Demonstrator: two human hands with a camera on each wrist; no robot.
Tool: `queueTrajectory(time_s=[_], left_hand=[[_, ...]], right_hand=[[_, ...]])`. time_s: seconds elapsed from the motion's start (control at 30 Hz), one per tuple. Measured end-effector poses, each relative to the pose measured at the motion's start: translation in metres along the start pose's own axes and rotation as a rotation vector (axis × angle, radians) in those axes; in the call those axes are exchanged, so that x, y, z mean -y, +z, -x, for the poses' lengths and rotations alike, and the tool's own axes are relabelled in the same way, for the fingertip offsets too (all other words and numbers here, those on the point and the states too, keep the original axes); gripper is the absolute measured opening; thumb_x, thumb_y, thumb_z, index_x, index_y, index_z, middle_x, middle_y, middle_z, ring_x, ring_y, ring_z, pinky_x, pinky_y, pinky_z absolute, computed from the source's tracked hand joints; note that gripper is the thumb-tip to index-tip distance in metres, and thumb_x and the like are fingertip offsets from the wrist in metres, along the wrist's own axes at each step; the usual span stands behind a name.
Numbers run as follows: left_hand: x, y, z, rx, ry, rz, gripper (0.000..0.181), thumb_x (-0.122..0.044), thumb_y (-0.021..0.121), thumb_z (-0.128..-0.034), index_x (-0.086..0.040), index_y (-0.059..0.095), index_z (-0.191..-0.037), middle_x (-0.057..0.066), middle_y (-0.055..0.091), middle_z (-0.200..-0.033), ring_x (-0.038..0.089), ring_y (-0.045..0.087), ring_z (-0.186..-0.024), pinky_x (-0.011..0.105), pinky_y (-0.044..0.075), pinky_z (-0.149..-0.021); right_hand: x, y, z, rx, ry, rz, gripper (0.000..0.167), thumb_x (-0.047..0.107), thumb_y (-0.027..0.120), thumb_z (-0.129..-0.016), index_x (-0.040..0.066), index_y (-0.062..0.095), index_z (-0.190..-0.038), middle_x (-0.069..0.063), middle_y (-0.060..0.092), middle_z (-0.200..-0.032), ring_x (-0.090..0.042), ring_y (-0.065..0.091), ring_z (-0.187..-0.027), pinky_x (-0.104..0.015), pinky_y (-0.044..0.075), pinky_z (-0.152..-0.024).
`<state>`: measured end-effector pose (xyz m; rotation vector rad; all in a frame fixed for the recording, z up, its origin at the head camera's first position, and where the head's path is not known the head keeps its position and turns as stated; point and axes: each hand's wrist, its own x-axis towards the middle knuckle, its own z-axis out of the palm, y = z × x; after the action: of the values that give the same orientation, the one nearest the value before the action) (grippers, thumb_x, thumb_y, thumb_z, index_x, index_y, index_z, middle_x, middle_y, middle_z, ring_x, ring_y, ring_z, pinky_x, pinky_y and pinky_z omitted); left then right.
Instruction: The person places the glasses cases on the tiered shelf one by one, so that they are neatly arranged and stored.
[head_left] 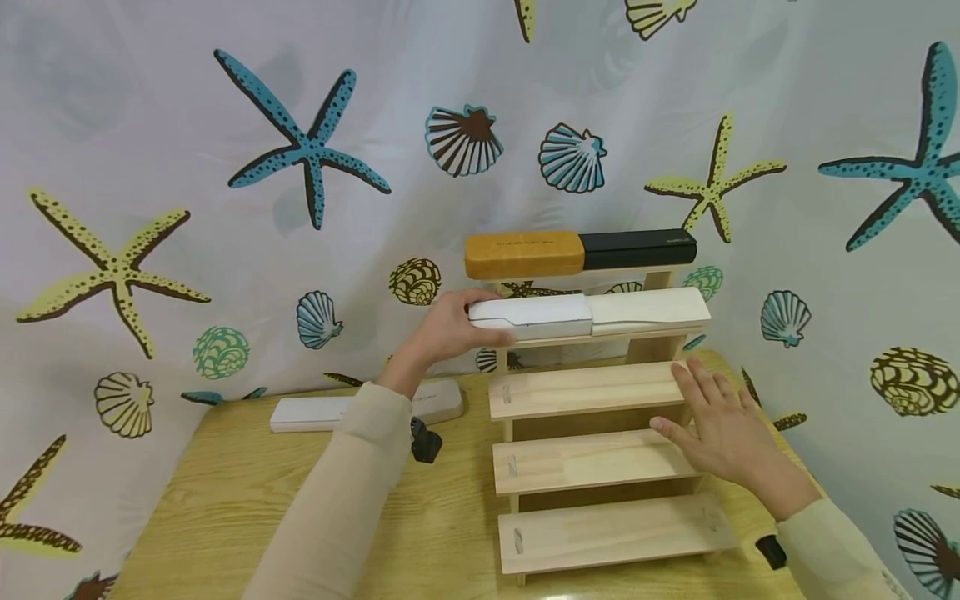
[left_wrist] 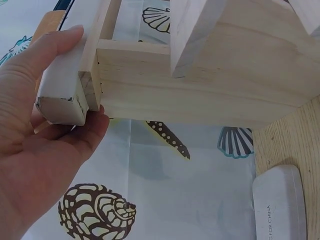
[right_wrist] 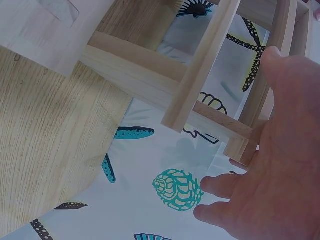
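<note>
My left hand [head_left: 453, 323] grips the left end of a white glasses case [head_left: 536, 310] on the second tier from the top of a stepped wooden rack [head_left: 585, 390]. In the left wrist view its thumb lies on the case [left_wrist: 65, 75] and the other fingers curl beneath the end. A cream case [head_left: 648, 307] sits end to end with it on the right. My right hand [head_left: 720, 417] is spread at the right end of the middle shelf, its fingertips at the shelf's edge and holding nothing.
On the top tier lie an orange case [head_left: 525, 252] and a black case [head_left: 637, 248]. Two more pale cases rest on the wooden table [head_left: 225, 475] to the left, a white one [head_left: 307, 412] and a greyish one [head_left: 442, 402], partly behind my left arm. A patterned curtain [head_left: 375, 233] hangs behind.
</note>
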<state>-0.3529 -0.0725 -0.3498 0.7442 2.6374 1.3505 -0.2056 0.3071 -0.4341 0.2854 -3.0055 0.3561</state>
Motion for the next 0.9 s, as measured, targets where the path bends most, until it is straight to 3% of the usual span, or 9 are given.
queueTrajectory(time_s=[0.33,0.47,0.57,0.9], left_hand=[[0.007,-0.006,0.007,-0.011,-0.004,0.054,0.069,-0.028,0.090,-0.0850,-0.011,0.063,-0.146,0.013,0.069,-0.127,0.026,0.065,-0.105,0.033,0.055,-0.081],[0.013,-0.013,0.016,-0.027,-0.015,0.094,0.068,-0.029,0.088,-0.0864,-0.011,0.062,-0.146,0.013,0.069,-0.131,0.030,0.068,-0.119,0.041,0.059,-0.094],[0.018,-0.020,0.026,-0.050,-0.025,0.119,0.065,-0.030,0.086,-0.0884,-0.013,0.062,-0.146,0.013,0.067,-0.136,0.033,0.064,-0.128,0.048,0.055,-0.106],[0.056,-0.040,0.055,-0.132,-0.073,0.126,0.061,-0.036,0.079,-0.0954,-0.014,0.058,-0.148,0.015,0.062,-0.144,0.035,0.059,-0.135,0.053,0.050,-0.112]], right_hand=[[0.002,0.000,0.000,-0.001,-0.002,0.011,0.090,0.060,0.052,-0.106,0.005,0.018,-0.169,-0.029,0.018,-0.172,-0.063,0.027,-0.150,-0.084,0.021,-0.114],[0.002,0.000,0.001,0.003,-0.001,0.014,0.090,0.060,0.051,-0.106,0.005,0.018,-0.168,-0.029,0.018,-0.172,-0.063,0.027,-0.150,-0.084,0.021,-0.114],[0.003,0.000,0.001,0.002,-0.001,0.012,0.090,0.060,0.051,-0.106,0.005,0.018,-0.168,-0.029,0.018,-0.172,-0.063,0.027,-0.150,-0.084,0.021,-0.114],[0.003,-0.001,0.000,0.006,-0.001,0.012,0.090,0.060,0.051,-0.106,0.005,0.017,-0.169,-0.030,0.017,-0.172,-0.063,0.026,-0.150,-0.084,0.021,-0.114]])
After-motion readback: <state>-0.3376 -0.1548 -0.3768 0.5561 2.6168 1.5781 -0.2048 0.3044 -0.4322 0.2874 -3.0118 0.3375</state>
